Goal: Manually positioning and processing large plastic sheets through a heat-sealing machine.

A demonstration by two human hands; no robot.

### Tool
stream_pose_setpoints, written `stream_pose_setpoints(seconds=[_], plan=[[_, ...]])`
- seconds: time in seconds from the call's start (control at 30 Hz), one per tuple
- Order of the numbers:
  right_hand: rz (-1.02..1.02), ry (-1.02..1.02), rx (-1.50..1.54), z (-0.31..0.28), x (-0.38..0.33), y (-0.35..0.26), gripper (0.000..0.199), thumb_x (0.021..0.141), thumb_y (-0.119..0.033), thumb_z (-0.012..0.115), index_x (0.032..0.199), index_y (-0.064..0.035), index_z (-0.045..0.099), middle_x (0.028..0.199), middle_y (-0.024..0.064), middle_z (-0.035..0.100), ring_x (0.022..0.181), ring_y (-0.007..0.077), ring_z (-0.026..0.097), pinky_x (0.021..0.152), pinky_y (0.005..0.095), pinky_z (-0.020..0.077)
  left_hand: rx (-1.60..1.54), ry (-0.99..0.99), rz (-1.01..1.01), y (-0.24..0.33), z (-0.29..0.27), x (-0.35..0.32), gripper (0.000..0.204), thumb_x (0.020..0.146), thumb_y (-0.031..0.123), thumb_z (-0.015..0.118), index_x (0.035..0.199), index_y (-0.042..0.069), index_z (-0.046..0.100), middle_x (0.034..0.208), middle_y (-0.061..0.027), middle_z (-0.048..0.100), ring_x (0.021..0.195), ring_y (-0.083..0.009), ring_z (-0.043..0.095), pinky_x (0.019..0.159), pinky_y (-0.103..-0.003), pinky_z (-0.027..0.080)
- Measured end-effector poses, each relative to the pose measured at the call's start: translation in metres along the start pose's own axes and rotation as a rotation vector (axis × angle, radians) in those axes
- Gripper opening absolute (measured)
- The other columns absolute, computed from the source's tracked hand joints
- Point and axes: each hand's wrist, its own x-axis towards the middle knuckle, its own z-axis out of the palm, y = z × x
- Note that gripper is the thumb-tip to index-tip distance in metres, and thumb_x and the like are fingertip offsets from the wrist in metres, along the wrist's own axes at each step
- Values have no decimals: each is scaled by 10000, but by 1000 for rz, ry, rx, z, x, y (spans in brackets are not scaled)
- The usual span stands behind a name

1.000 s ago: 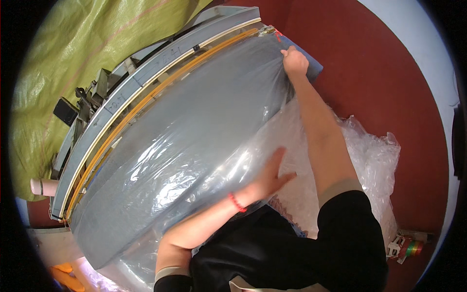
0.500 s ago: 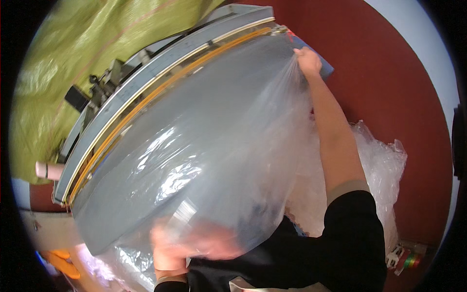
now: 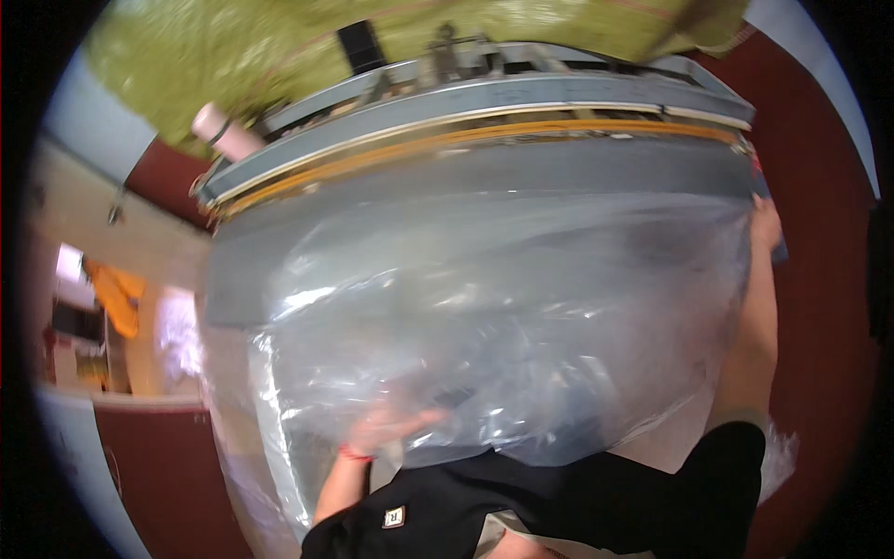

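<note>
Where clear plastic sheet (image 3: pixel 503 317) drapes grey panel (image 3: pixel 466 177): right hand (image 3: pixel 765 222) gripping its far corner, left hand (image 3: pixel 396 429) spread beneath.

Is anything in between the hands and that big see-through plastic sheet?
Nothing visible. The right hand grips the clear plastic sheet at its far corner, by the grey table edge. The left hand shows blurred through the sheet's near edge and seems to touch it directly.
</note>
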Motion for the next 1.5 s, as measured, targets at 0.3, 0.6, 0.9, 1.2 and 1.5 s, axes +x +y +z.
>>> stream_pose_setpoints(seconds=[0.3, 0.6, 0.9, 1.2, 1.5], plan=[[21, -101, -51, 1, 8, 17, 430, 869, -475, 376, 960, -82, 526, 960, 188, 575, 891, 406, 520, 704, 469, 405, -847, 1352, -111, 43, -230, 17, 126, 879, 190, 475, 889, 70, 513, 782, 8, 501, 734, -92, 512, 655, -243, 461], [-85, -134, 37, 18, 11, 13, 420, 883, -445, 372, 901, -46, 504, 901, 208, 562, 850, 416, 507, 660, 463, 390, 1151, 547, -518, 54, -439, 28, 377, 670, 67, 639, 1018, -13, 517, 930, -146, 592, 874, -294, 573, 735, -359, 462], [-50, -84, 12, 18, 15, 23, 417, 884, -446, 373, 932, -59, 519, 914, 188, 569, 859, 401, 515, 674, 446, 404, 804, -62, 135, 32, -182, 125, 549, 826, 295, 522, 1278, 28, 359, 1340, -175, 324, 1270, -327, 255, 1030, -399, 232], [-63, -70, 64, 21, 21, 37, 422, 881, -451, 387, 919, -57, 533, 914, 192, 568, 831, 385, 521, 681, 415, 412, 942, 184, 8, 10, -197, 150, 486, 812, 327, 540, 1203, 50, 455, 1229, -102, 455, 953, -332, 492, 805, -365, 429], [187, -197, 883, 31, 47, 91, 386, 854, -408, 518, 867, -26, 574, 813, 30, 583, 757, 138, 512, 692, 284, 414, 871, 556, 86, -14, -185, 193, 211, 749, 209, 623, 694, 10, 579, 722, -109, 536, 718, -287, 510, 618, -368, 436]])
